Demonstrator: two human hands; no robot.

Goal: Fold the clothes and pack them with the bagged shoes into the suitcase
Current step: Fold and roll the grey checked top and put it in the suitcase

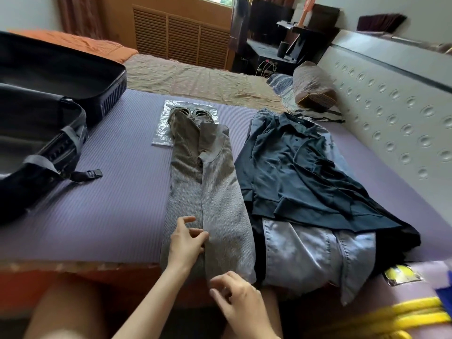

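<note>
Principally, the risk sits at the far end of the grey trousers point(208, 182). That end lies over the bagged shoes point(188, 118) at the centre of the frame. Any pull toward the near edge is likely to drag the slick bag along or skew the lengthwise fold. The near end hangs over the bed's edge, so its weight could slide the garment off the purple mat point(117, 192). A second hazard is at the right, where the trousers touch the dark shirt point(300, 172), which lies on the pale jeans point(305, 250). A careless lift may catch either.

The left hand point(187, 241), lower centre, rests on the trousers with its fingers bent against the edge of the upper layer. Whether they pinch it cannot be told. The right hand point(234, 297), below it, is at the trousers' near end with fingers loosely curled. It holds nothing evident, though the view there is blurred.

Materials:
- **Trousers:** finely ribbed and soft, long and narrow as folded.
- **Bag:** clear, crinkled, glossy film.
- **Mat:** ribbed and matte.
- **Shirt:** limp knit with a buttoned placket.
- **Jeans:** stiffer, faded denim.
- **Suitcase point(49, 99):** dark and strapped, lying open at the upper left, well apart from the trousers.
</note>
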